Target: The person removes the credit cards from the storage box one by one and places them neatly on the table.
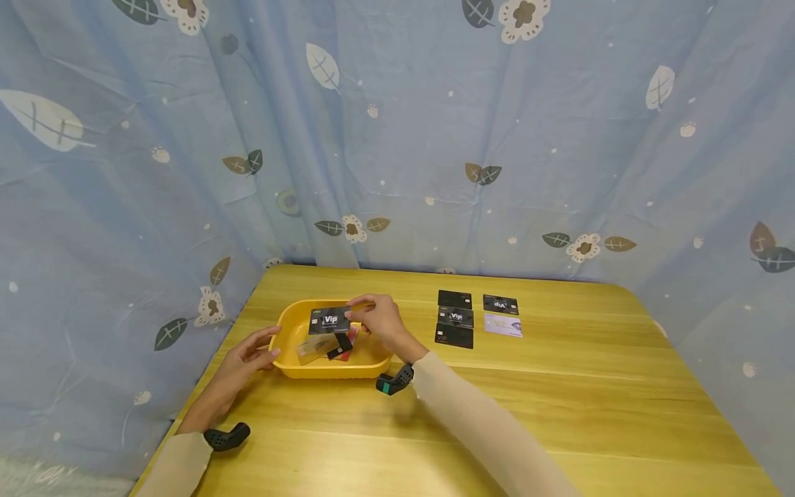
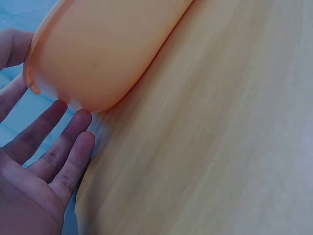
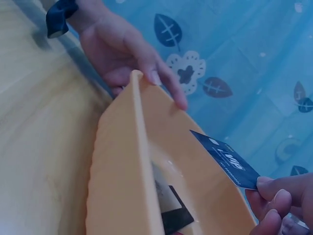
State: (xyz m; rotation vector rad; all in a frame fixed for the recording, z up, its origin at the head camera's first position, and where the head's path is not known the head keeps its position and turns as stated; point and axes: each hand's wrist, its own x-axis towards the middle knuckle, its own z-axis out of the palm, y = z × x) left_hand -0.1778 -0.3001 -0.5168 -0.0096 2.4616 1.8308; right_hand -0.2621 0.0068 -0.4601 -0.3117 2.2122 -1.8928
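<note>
My right hand (image 1: 380, 319) pinches a dark card (image 1: 329, 320) marked "Vip" by its right edge, with the thumb and fingers. The card is held tilted over a yellow plastic basket (image 1: 332, 373). My left hand (image 1: 250, 353) grips the left end of this basket; thumb and a finger lie over the rim, the other fingers against the outer wall, as the left wrist view shows. Inside the basket lie a gold card (image 1: 313, 347), a red card (image 1: 354, 336) and a black item (image 1: 339, 347), overlapping one another.
To the right of the basket, three black cards (image 1: 455, 317) lie in a column. Beside them are another black card (image 1: 500, 304) and a pale purple card (image 1: 504, 325). A blue patterned curtain (image 1: 422, 138) surrounds the wooden table (image 1: 559, 386) at the back and sides.
</note>
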